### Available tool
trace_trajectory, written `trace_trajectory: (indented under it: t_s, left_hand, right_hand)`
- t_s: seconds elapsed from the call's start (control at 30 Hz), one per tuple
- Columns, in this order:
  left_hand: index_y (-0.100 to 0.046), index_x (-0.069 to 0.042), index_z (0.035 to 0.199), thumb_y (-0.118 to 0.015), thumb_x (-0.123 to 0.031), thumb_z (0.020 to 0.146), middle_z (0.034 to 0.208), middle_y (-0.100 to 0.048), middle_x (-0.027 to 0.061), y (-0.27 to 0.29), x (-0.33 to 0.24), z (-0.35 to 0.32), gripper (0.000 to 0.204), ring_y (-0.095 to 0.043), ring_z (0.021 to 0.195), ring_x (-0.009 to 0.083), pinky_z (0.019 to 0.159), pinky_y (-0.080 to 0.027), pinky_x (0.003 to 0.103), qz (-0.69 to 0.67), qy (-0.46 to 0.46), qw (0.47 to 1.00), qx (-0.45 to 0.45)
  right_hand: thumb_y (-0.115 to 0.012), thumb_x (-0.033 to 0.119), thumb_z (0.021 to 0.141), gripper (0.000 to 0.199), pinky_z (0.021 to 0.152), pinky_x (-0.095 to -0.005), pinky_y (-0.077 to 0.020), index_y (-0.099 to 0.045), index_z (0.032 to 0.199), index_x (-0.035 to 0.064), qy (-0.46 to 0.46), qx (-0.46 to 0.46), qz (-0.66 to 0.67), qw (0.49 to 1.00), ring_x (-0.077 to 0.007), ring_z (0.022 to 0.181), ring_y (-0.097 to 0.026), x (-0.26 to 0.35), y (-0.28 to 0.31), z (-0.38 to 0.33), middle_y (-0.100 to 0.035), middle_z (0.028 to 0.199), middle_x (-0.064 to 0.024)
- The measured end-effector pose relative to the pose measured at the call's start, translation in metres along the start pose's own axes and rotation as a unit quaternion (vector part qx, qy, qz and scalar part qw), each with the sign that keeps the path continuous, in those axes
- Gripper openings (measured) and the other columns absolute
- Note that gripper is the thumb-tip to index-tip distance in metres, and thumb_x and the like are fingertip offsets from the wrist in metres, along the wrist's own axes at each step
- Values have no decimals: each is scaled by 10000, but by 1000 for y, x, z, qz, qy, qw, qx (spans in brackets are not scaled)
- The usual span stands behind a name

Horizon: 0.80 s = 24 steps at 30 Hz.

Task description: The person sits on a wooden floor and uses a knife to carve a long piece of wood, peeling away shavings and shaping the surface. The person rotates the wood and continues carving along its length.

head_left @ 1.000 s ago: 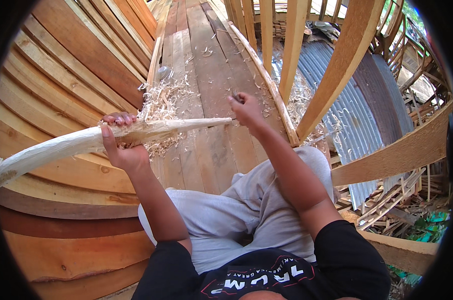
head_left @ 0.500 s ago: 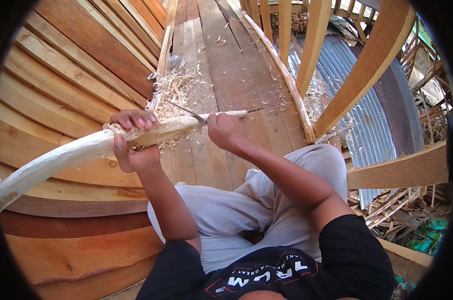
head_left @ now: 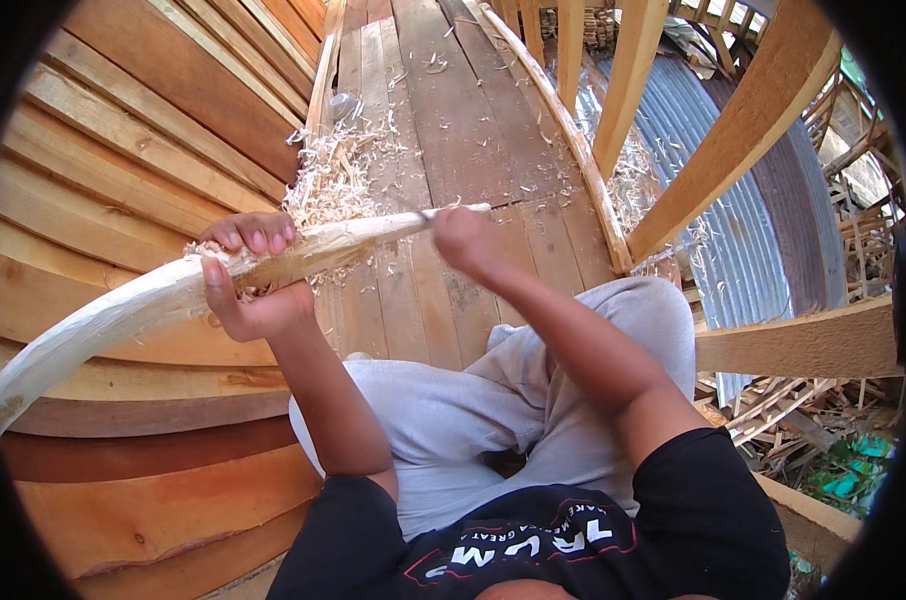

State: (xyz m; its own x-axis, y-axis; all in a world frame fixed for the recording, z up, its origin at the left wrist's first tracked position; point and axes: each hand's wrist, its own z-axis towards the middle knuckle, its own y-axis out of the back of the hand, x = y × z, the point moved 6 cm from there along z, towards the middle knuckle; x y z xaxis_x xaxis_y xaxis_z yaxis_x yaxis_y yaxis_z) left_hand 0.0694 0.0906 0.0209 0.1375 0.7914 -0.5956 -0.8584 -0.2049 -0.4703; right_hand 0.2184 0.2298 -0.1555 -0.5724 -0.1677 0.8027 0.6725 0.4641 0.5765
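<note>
A long, curved, pale wooden pole [head_left: 123, 310] runs from the lower left up to a thin tip at the centre. My left hand [head_left: 248, 290] grips it around the middle, with shavings clinging by the fingers. My right hand [head_left: 468, 243], blurred, is closed on the handle of a small knife; its thin blade [head_left: 420, 213] lies against the pole's tapered end. I sit with my grey-trousered legs under the pole.
Pale wood shavings [head_left: 338, 180] are heaped on the plank floor [head_left: 473, 130] ahead. Stacked hull planks [head_left: 123, 150] rise on the left. Curved wooden ribs [head_left: 753, 120] and a corrugated metal sheet [head_left: 703, 170] lie to the right.
My right hand drew back toward the left hand half a second ago and has now slid out along the pole toward its tip. The left hand kept its grip.
</note>
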Motion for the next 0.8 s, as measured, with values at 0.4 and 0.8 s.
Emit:
trace_trajectory:
  t_s: [0.4, 0.8]
  left_hand:
    - [-476, -105, 863, -573, -370, 847, 733, -466, 46, 17, -2, 4, 283, -452, 690, 178, 692, -369, 337, 7, -3, 997, -82]
    - [-463, -113, 816, -562, -370, 848, 703, -434, 39, 17, -2, 0, 277, -424, 665, 162, 671, -358, 334, 15, -7, 993, -117]
  right_hand:
    - [-384, 324, 990, 440, 849, -435, -463, -632, 1063, -32, -30, 174, 99, 979, -350, 981, -633, -28, -13, 11, -653, 1017, -247]
    - [-301, 293, 952, 501, 867, -525, -462, -662, 846, -36, 29, -16, -46, 998, -411, 931, -633, 18, -12, 0, -629, 998, -312]
